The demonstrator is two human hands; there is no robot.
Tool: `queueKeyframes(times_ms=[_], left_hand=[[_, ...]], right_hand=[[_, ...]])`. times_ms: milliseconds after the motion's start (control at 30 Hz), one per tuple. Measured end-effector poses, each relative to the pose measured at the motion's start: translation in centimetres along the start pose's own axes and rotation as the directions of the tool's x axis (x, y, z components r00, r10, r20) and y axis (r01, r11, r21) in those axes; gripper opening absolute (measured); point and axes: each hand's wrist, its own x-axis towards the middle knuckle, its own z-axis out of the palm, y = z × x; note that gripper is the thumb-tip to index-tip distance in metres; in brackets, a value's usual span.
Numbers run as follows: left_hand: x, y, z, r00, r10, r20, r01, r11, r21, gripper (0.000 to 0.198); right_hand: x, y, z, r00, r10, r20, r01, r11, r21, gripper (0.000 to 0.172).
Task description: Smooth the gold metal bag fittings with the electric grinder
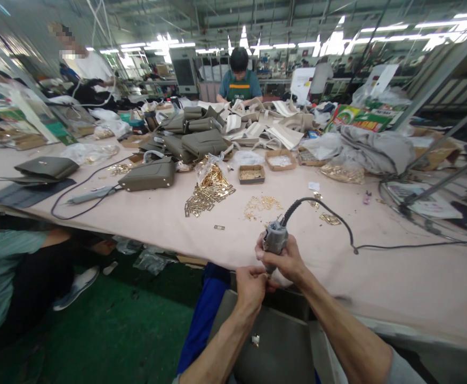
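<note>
My right hand (285, 258) is wrapped around a grey corded electric screwdriver (275, 237), its tip pointing down at the table's front edge. Close to that tip, the fingers of my left hand (251, 288) are pinched together; what they hold is hidden. A dark olive handbag (277, 341) lies across my lap under both forearms, with a small shiny metal fitting (255, 340) on its face. Beyond my hands are scattered small gold parts (263, 205), a heap of metal plates (207, 197) and one single plate (219, 228).
Olive bags (149, 174) and pale bag pieces (273, 130) are piled farther back. A second corded screwdriver (93, 196) lies at the left. The black cord (349, 229) runs rightward over the pink table (409, 277). Co-workers sit opposite (239, 85) and at lower left (9, 277).
</note>
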Motion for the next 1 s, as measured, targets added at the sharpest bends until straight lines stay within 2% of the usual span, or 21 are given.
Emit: queueKeyframes(times_ms=[200,300,367,433,500,600,733,867,1000], left_hand=[[-0.1,-0.1,-0.2,0.999,-0.026,-0.022,0.026,1.0,-0.016,0.014],[0.0,-0.1,-0.2,0.998,-0.054,-0.032,0.053,0.998,-0.023,0.017],[0.0,-0.2,-0.2,0.998,-0.062,-0.03,0.061,0.998,-0.029,0.016],[-0.1,-0.2,-0.2,0.998,-0.062,-0.027,0.062,0.998,-0.035,0.016],[-0.2,-0.1,-0.3,0.998,-0.061,-0.02,0.061,0.997,-0.038,0.017],[-0.4,-0.2,-0.5,0.999,-0.05,0.002,0.05,0.998,-0.036,0.018],[-0.8,-0.4,-0.8,0.999,0.003,0.043,-0.002,1.0,-0.018,0.019],[-1.1,-0.5,-1.3,0.996,0.067,0.056,-0.068,0.997,0.018,0.022],[-1.3,-0.4,-1.6,0.993,0.117,0.023,-0.118,0.99,0.074,0.023]], right_hand=[[0.0,0.0,-0.7,0.996,-0.082,-0.018,0.083,0.992,0.094,0.03],[0.1,-1.3,-1.8,0.975,-0.179,-0.13,0.203,0.956,0.21,0.03],[0.0,-2.3,-3.1,0.936,-0.218,-0.275,0.295,0.915,0.277,0.029],[-0.3,-2.9,-4.8,0.884,-0.199,-0.422,0.359,0.869,0.341,0.029],[-0.9,-2.7,-7.0,0.839,-0.131,-0.528,0.392,0.819,0.419,0.027],[-2.0,-1.0,-10.3,0.775,-0.017,-0.631,0.425,0.754,0.502,0.027],[-3.2,2.2,-13.6,0.648,0.107,-0.754,0.405,0.79,0.461,0.029],[-3.5,4.3,-15.1,0.592,0.134,-0.795,0.375,0.827,0.418,0.032],[-3.1,5.3,-15.0,0.536,0.115,-0.836,0.351,0.871,0.345,0.038]])
